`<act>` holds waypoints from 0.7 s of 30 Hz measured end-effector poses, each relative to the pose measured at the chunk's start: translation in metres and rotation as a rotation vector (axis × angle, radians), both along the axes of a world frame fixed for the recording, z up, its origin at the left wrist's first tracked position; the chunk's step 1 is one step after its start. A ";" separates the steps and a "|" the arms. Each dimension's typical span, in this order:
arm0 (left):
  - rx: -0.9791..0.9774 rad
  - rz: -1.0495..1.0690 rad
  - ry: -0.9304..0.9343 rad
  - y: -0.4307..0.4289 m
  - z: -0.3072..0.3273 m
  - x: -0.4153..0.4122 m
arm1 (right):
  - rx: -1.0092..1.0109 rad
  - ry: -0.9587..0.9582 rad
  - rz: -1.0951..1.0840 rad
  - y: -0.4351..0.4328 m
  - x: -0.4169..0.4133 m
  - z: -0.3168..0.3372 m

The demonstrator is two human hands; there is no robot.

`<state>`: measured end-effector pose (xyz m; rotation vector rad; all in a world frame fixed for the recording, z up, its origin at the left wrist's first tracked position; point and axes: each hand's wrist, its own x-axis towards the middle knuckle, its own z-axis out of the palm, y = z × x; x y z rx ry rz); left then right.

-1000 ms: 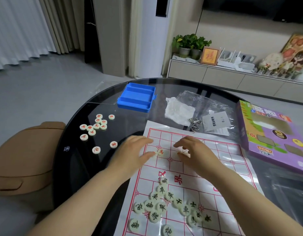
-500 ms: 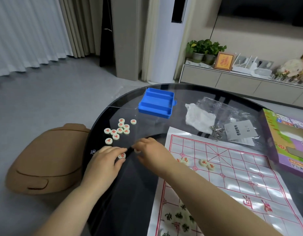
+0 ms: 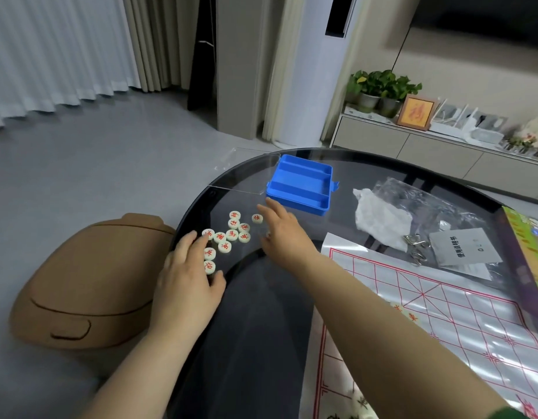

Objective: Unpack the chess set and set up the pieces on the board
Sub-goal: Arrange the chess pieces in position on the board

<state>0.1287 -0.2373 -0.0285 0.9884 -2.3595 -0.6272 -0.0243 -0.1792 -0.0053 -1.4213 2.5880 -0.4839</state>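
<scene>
The dark glass tabletop (image 3: 261, 313) is your main hazard. The red-marked pieces (image 3: 231, 234) lie loose near its left rim, well apart from the board (image 3: 443, 322) on your right, and a careless sweep could send one over the edge to the floor (glass looks slick, so I'd expect them to skate). The board is a thin sheet and may shift or buckle if your forearm drags across it. The blue tray (image 3: 301, 184) sits just behind the cluster, so a hasty reach could knock it. Your left hand (image 3: 186, 285) lies loosely spread, its fingertips touching the two nearest pieces without visibly pinching either. Your right hand (image 3: 283, 234) is stretched out with straight fingers, just beside a single piece (image 3: 257, 218) set off from the cluster, and holds nothing I can see.
</scene>
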 end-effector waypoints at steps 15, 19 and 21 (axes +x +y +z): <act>-0.235 -0.097 0.047 -0.008 -0.016 -0.006 | 0.064 0.160 0.035 -0.001 -0.001 -0.010; -0.222 -0.097 0.045 -0.007 -0.013 -0.005 | 0.069 0.137 0.023 0.016 0.007 -0.006; -0.242 -0.109 0.027 -0.007 -0.012 -0.005 | 0.067 0.111 0.008 0.023 0.011 -0.003</act>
